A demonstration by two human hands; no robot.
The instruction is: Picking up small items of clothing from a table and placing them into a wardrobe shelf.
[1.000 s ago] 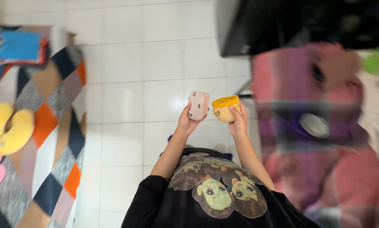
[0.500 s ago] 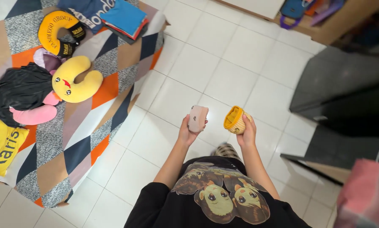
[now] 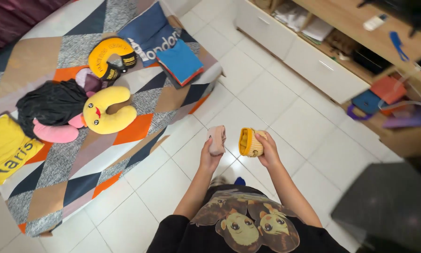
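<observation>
My left hand (image 3: 209,158) holds a small folded pink cloth piece (image 3: 216,139) upright in front of my chest. My right hand (image 3: 266,151) grips a small rolled beige knit item with a yellow band (image 3: 249,142), its yellow opening turned to the left. The two items are a short gap apart, over the white tiled floor (image 3: 285,117). Both forearms reach forward from my black printed shirt (image 3: 241,227).
A bed with a geometric patterned cover (image 3: 79,154) lies at left, bearing a yellow neck pillow (image 3: 108,110), a second yellow-black neck pillow (image 3: 111,56), black cloth (image 3: 48,103), folded clothes (image 3: 178,63) and a yellow garment (image 3: 6,147). A wooden shelf unit (image 3: 341,56) with bags stands at upper right. A dark block (image 3: 388,206) is at lower right.
The view has swung left, bringing the bed and the shelf unit into sight. My hands still hold both items, and the yellow-banded one has turned its opening sideways.
</observation>
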